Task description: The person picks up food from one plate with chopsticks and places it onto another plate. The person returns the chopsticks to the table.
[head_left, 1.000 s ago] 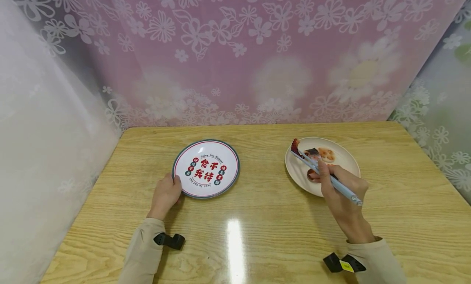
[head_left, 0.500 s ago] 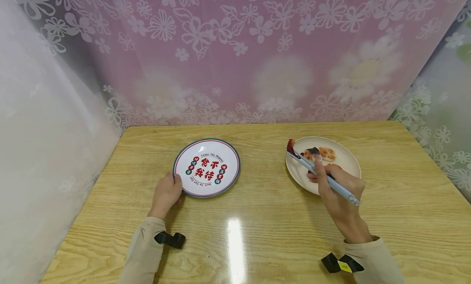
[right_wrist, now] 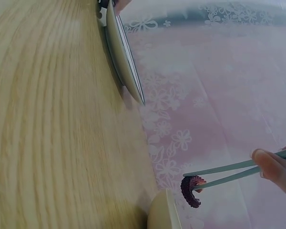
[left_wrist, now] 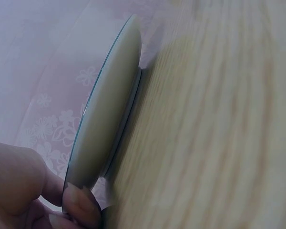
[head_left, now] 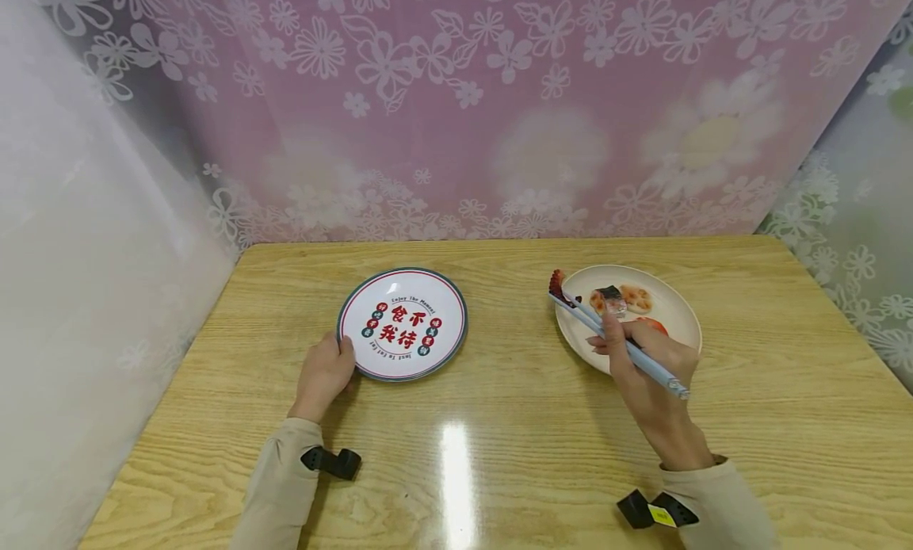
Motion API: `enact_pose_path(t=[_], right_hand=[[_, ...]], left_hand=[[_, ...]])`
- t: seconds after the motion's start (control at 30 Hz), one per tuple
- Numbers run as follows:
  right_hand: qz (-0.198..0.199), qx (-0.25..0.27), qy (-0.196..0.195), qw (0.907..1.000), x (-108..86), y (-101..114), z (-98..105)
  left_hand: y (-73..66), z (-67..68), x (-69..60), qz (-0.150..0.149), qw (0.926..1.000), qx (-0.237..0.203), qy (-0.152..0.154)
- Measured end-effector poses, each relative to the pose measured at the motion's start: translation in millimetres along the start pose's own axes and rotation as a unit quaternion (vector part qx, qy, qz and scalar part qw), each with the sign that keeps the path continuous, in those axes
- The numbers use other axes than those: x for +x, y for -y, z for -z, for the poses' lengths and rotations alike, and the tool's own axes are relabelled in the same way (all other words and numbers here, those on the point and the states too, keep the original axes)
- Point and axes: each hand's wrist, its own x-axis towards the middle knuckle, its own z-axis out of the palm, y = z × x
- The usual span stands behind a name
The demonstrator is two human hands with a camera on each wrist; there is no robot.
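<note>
My left hand [head_left: 324, 376] pinches the near-left rim of a white plate [head_left: 371, 296] with a green edge and red lettering; the left wrist view shows thumb and fingers on either side of the rim [left_wrist: 97, 114]. On the right, my right hand [head_left: 652, 376] grips light-blue chopsticks [head_left: 645, 360]. Between their tips is a dark red, curled octopus tentacle [head_left: 558, 287], seen in the right wrist view as a ridged curl [right_wrist: 189, 192] above the cream plate's edge. That cream plate [head_left: 581, 340] carries several food pieces, among them a silver-skinned piece [head_left: 609, 300], partly hidden by my hand.
Both plates stand on a wood-grain table [head_left: 499, 423], with a gap of table between them. A pink floral curtain [head_left: 456, 138] hangs along the back edge, and pale curtains flank both sides. A tan flat piece [head_left: 636, 298] and a red-orange piece [head_left: 652, 324] lie on the cream plate.
My right hand has shifted slightly left, carrying the tentacle in the chopsticks from over the cream plate to just past its left rim. The left hand stays at the white plate.
</note>
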Motion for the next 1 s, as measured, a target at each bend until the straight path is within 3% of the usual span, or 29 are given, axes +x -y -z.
enact_pose_path(t=[0.53,1.0], right_hand=[[0.018,-0.033,0.005,0.9993,1.0,6.5,-7.7],[0.035,-0.017,0.02,0.9991,-1.7,11.7,-18.1]], left_hand=[[-0.6,0.8,-1.3,0.002,1.0,0.0,-0.001],[-0.1,-0.6,-0.2,0.0,1.0,-0.006,-0.008]])
